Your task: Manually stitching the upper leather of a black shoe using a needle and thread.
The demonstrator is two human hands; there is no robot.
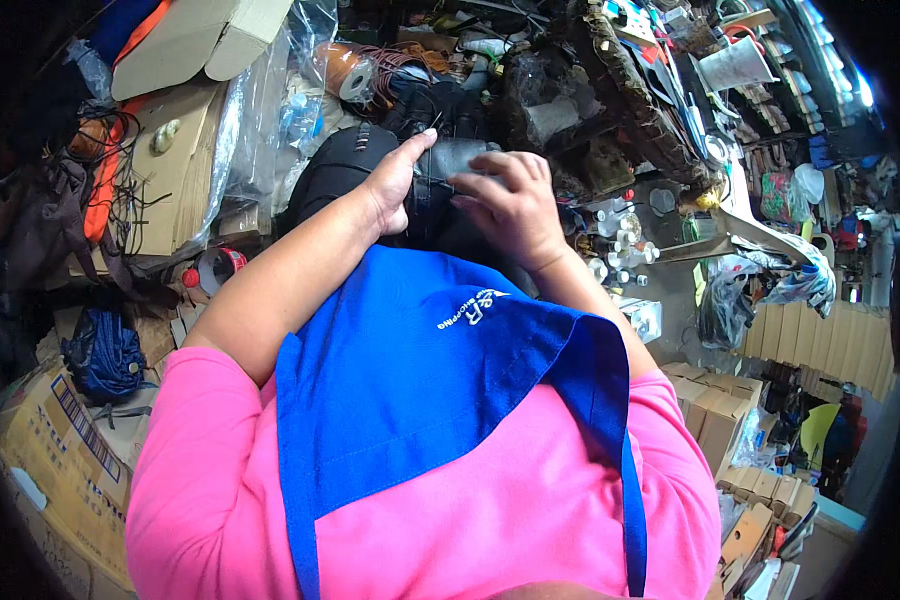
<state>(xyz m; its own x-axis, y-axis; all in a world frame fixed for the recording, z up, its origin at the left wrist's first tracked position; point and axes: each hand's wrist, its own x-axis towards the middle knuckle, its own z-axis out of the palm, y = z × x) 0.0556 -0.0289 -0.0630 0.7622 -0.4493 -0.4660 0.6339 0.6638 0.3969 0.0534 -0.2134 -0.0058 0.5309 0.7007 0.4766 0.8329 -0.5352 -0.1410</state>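
Observation:
A bulky black bag (pixel 342 165) with a curved side lies across my lap, beyond the blue apron (pixel 400 330). My left hand (pixel 395 190) grips the bag's dark material, thumb stretched out on top; its other fingers are mostly hidden. A smooth grey patch (pixel 455 158) shows between the two hands, and I cannot tell whether it belongs to the bag. Just right of that patch, my right hand (pixel 513 205) hovers with its fingers apart and slightly bent, a little blurred. Nothing shows in its grasp.
Cardboard (pixel 185 150) and clear plastic sheeting stand at the left. An orange spool (pixel 348 75) and tangled cords lie beyond the bag. Several small bottles (pixel 625 240) crowd the right, below a cluttered shelf (pixel 660 90). Brown boxes (pixel 710 410) are stacked at lower right.

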